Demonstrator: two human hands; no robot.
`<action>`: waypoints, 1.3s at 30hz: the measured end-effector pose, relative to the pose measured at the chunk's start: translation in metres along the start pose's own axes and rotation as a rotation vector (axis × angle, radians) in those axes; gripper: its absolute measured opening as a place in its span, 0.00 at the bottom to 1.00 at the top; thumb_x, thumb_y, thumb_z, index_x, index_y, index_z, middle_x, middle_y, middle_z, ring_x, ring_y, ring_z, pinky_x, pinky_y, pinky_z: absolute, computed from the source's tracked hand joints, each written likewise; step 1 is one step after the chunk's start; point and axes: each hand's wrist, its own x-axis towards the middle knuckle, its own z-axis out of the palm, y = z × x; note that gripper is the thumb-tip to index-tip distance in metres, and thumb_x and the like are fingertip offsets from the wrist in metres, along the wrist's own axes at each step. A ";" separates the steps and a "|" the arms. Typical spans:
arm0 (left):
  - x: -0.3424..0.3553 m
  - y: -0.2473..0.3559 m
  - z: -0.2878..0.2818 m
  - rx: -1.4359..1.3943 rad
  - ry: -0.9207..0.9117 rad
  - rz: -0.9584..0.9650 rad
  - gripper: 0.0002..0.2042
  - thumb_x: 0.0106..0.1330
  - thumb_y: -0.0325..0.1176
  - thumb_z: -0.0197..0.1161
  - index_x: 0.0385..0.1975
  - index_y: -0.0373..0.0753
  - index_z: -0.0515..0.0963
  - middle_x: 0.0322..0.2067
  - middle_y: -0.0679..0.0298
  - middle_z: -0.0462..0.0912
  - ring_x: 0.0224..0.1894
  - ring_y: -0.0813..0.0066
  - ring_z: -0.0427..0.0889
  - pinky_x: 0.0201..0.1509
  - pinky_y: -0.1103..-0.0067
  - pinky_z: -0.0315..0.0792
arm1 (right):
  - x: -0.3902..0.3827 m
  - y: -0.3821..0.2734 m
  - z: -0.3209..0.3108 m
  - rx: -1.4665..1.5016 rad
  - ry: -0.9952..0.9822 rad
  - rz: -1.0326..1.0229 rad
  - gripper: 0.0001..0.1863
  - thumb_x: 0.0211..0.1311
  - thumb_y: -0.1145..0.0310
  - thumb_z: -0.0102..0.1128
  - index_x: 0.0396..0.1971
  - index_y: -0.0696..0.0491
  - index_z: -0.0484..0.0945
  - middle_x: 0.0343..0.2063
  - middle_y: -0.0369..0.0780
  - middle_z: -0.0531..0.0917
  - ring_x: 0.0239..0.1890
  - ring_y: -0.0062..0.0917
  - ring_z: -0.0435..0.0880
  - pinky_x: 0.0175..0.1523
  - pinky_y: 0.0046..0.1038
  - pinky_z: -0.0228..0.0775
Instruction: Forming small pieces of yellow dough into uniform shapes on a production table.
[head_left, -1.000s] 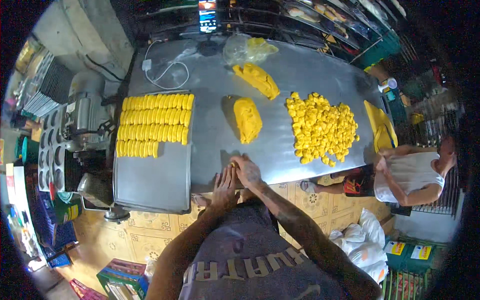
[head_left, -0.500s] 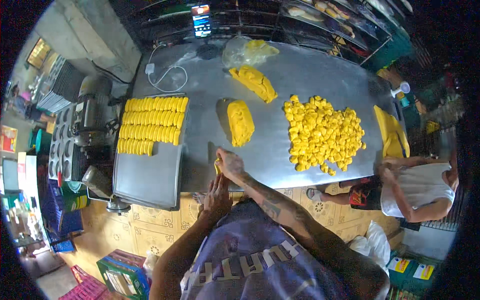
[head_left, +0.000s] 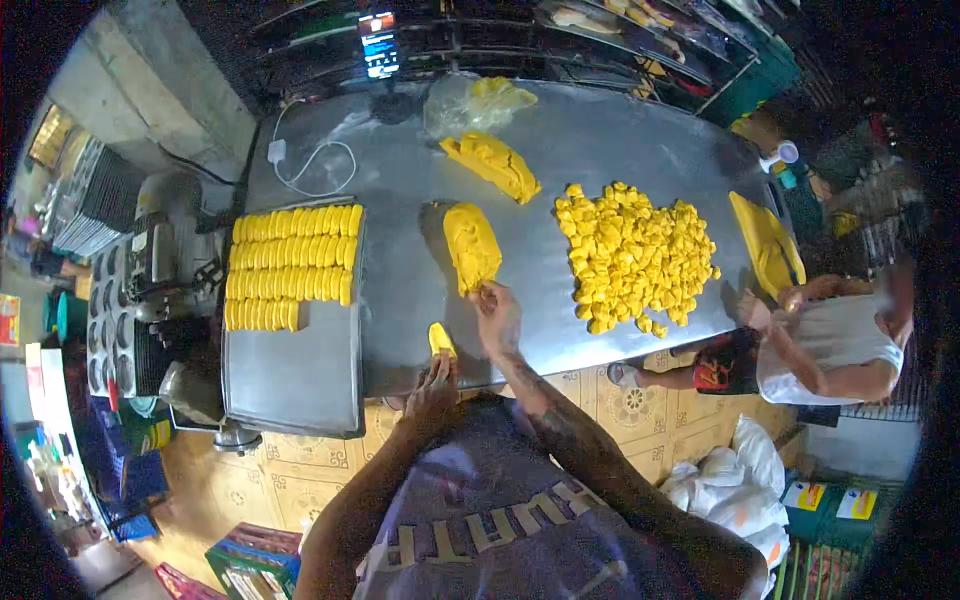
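Note:
My left hand [head_left: 432, 388] rests at the near edge of the steel table [head_left: 600, 150], its fingertips on a small yellow dough piece [head_left: 441, 340]. Reaching forward, my right hand [head_left: 496, 312] touches the near end of a long yellow dough slab [head_left: 471, 246] in the middle of the table. To the left, a grey metal tray [head_left: 300, 370] carries rows of shaped yellow dough pieces [head_left: 290, 265]. On the right lies a heap of cut yellow dough chunks [head_left: 635, 253].
Another dough slab [head_left: 492, 163] and a plastic bag with dough [head_left: 470, 100] lie farther back. A phone [head_left: 379, 44] stands at the rear edge, a white cable [head_left: 310, 165] beside it. A second person [head_left: 835, 335] handles a flat yellow sheet [head_left: 765, 245] at the right end. A machine [head_left: 150, 290] stands left.
My hands, joined at the table's edge a second ago, have parted. The right one has reached out to the dough slab; the left stays near the edge with a small piece.

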 end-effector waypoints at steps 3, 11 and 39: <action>-0.001 -0.013 -0.004 0.118 0.033 0.133 0.35 0.73 0.45 0.57 0.70 0.20 0.61 0.69 0.35 0.64 0.75 0.43 0.63 0.75 0.57 0.65 | 0.005 0.005 0.011 -0.103 0.056 -0.055 0.10 0.65 0.67 0.71 0.41 0.55 0.84 0.35 0.47 0.85 0.35 0.39 0.86 0.40 0.36 0.77; -0.013 -0.016 -0.029 -0.111 0.081 0.160 0.38 0.73 0.49 0.58 0.72 0.23 0.61 0.72 0.36 0.62 0.76 0.44 0.64 0.74 0.51 0.64 | -0.003 0.022 0.020 -0.406 0.052 -0.304 0.06 0.66 0.68 0.67 0.36 0.54 0.83 0.39 0.44 0.84 0.40 0.43 0.84 0.44 0.39 0.77; 0.053 -0.040 0.017 -0.204 0.744 -0.393 0.12 0.68 0.39 0.63 0.45 0.45 0.87 0.43 0.52 0.84 0.53 0.44 0.79 0.67 0.50 0.66 | -0.051 -0.022 -0.028 -0.513 -0.850 -0.362 0.11 0.63 0.68 0.60 0.42 0.56 0.84 0.39 0.49 0.81 0.44 0.48 0.85 0.52 0.47 0.78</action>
